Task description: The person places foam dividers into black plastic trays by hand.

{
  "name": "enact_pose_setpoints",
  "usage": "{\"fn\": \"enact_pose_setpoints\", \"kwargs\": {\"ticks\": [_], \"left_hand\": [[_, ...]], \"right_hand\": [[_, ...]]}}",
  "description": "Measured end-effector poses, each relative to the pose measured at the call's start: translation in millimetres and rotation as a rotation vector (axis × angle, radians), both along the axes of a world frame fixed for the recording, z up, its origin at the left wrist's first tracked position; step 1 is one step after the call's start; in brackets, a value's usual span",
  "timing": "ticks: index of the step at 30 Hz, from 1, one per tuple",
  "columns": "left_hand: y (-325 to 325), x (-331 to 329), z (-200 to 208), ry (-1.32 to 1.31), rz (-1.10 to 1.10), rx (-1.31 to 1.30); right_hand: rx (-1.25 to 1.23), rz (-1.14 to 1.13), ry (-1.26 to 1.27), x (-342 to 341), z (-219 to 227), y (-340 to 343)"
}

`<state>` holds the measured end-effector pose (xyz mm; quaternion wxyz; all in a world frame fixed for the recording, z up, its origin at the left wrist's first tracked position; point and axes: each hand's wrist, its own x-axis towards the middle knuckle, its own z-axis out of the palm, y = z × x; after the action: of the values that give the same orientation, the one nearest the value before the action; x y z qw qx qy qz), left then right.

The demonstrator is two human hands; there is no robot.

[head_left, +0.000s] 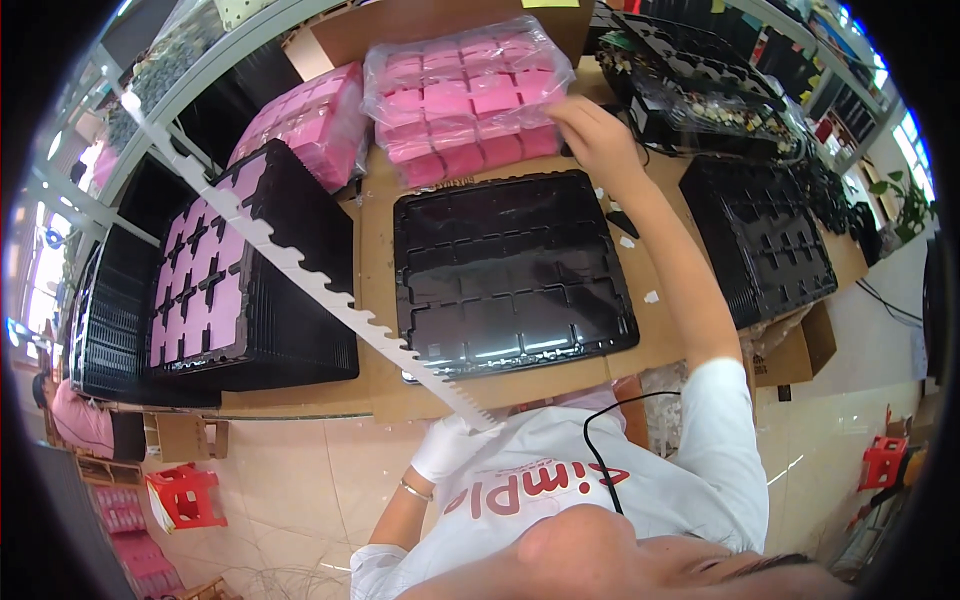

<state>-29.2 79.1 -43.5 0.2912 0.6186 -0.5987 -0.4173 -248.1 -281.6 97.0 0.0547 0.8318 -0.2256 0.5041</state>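
In a white glove, my left hand (443,450) is closed at the near end of a long white strip (345,312) with a notched edge. The strip slants up to the far left, passing above the table. My bare right hand (598,137) reaches to the back of the table, its fingers bent together at the right edge of a clear plastic bag of pink blocks (470,85). What lies between those fingertips is hidden. A shiny black plastic tray (510,275) with shallow compartments lies flat in front of me.
Left of the tray stands a tall stack of black trays (300,270) topped with pink pieces (205,270). Another pink bundle (310,120) sits behind it. More black trays (760,240) are stacked at right, with a cluttered black tray (715,90) behind. White scraps (652,297) dot the cardboard.
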Motion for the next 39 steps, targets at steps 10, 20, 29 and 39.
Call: {"fn": "enact_pose_setpoints", "kwargs": {"ticks": [10,20,29,39], "left_hand": [[-19,90,83,-0.347,0.564,0.399],[-293,73,128,-0.862,0.159,-1.032],[-361,91,117,-1.148,-0.244,-0.738],[-362,114,87,-1.024,-0.143,-0.719]], "right_hand": [[0.245,-0.087,0.606,65,-28,-156],[0.385,-0.085,0.67,67,-15,-162],[0.509,-0.02,0.595,71,-13,-170],[0.747,0.052,0.617,78,2,-180]]}}
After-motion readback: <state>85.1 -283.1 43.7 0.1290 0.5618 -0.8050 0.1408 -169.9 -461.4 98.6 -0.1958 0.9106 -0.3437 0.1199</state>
